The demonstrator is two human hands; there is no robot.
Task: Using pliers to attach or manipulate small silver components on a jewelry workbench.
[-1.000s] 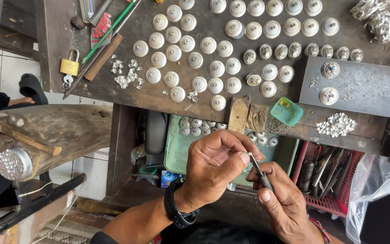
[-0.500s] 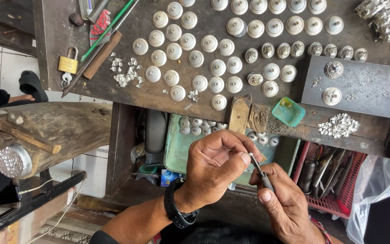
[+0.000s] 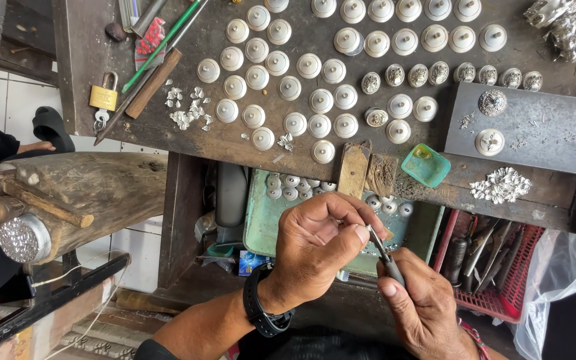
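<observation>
Pinched shut, the left hand (image 3: 318,243) closes thumb and forefinger on something very small at the tips of the pliers (image 3: 383,257); the piece itself is too small to identify. Right hand (image 3: 425,310), lower right of centre in the frame, is wrapped tight round the pliers' dark handles, the tool's long axis running up and to the left toward the left fingertips, so the two hands meet at the tool's nose, touching or nearly so. Left hand lies up and left of the right, a black wristwatch (image 3: 265,313) on its wrist. Directly behind both hands: a green tray (image 3: 261,220) holding small round silver caps. Upper half of frame: dark workbench (image 3: 235,143) bearing rows of domed silver buttons (image 3: 295,123), a small green dish (image 3: 426,165), a grey metal plate (image 3: 548,130) with two ornate pieces. Upper left: brass padlock (image 3: 103,97). Lower right: red basket (image 3: 501,267) of hand tools.
</observation>
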